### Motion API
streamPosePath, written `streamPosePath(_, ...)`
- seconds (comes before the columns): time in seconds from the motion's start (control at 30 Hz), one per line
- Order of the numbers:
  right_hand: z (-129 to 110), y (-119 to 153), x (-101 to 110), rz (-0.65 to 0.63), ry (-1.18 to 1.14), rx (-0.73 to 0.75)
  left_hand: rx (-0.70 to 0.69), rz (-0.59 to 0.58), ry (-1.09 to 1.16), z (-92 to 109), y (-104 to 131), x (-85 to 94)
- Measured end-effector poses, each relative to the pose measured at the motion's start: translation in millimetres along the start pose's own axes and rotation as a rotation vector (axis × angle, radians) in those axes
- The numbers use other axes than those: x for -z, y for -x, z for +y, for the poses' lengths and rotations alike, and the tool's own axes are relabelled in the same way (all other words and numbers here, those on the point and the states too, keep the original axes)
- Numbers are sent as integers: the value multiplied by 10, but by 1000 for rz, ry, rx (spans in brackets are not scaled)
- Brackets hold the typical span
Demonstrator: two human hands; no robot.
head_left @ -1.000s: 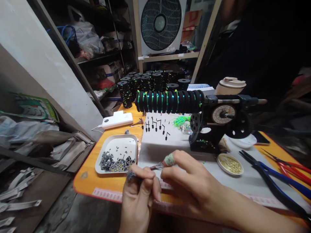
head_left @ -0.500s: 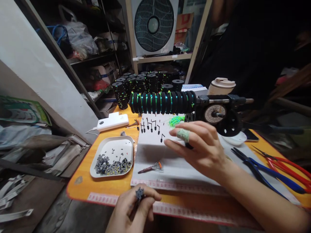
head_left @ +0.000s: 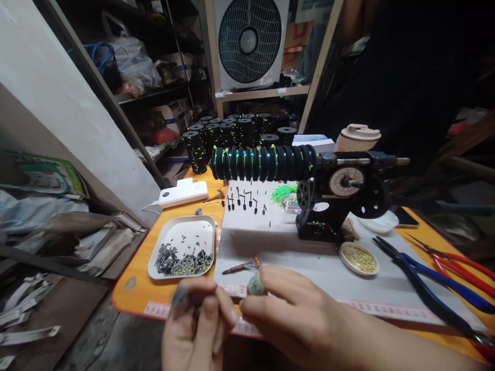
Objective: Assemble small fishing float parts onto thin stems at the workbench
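Note:
My left hand [head_left: 199,324] is closed at the table's front edge, its thumb and fingers pinched together; what they hold is hidden. Right beside it is my right hand [head_left: 294,314], fingers curled and fingertips close to the left ones, with a green wrap [head_left: 256,284] on one finger. Anything between its fingers is too small to name. Behind the hands, a dark tool with an orange-banded bristly end [head_left: 242,266] lies on the white sheet. Small black parts [head_left: 244,201] stand in a group below a horizontal black spool [head_left: 263,163] wound with green and blue line.
A white tray [head_left: 153,257] of small dark pieces is at left, near a power bank [head_left: 183,193]. At right are a dish of golden bits [head_left: 359,259], blue pliers [head_left: 433,278] and red-handled scissors [head_left: 460,263]. Black spools [head_left: 195,149] stand behind; a winding machine [head_left: 328,206] is centre-right.
My right hand has come down from the small black parts to beside my left hand, uncovering the machine base and golden dish. The left fingers have shifted. The view has moved slightly.

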State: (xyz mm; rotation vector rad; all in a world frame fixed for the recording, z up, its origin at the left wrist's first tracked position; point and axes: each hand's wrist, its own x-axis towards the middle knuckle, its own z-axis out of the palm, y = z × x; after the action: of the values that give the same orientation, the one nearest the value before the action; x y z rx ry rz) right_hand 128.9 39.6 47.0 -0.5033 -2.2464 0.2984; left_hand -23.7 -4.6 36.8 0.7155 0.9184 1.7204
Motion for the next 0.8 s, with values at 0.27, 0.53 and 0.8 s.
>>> streamPosePath(0.27,78,-66,103,87,-264,-471,354,-179,58,-243,-47,-12)
streamPosePath(0.53,115,-51,83,52,-326,-554,221,-205,-157,-274,2,-67)
streamPosePath(0.8,53,-72,105,65,-250,-491,223,6,35,-330,44,-77)
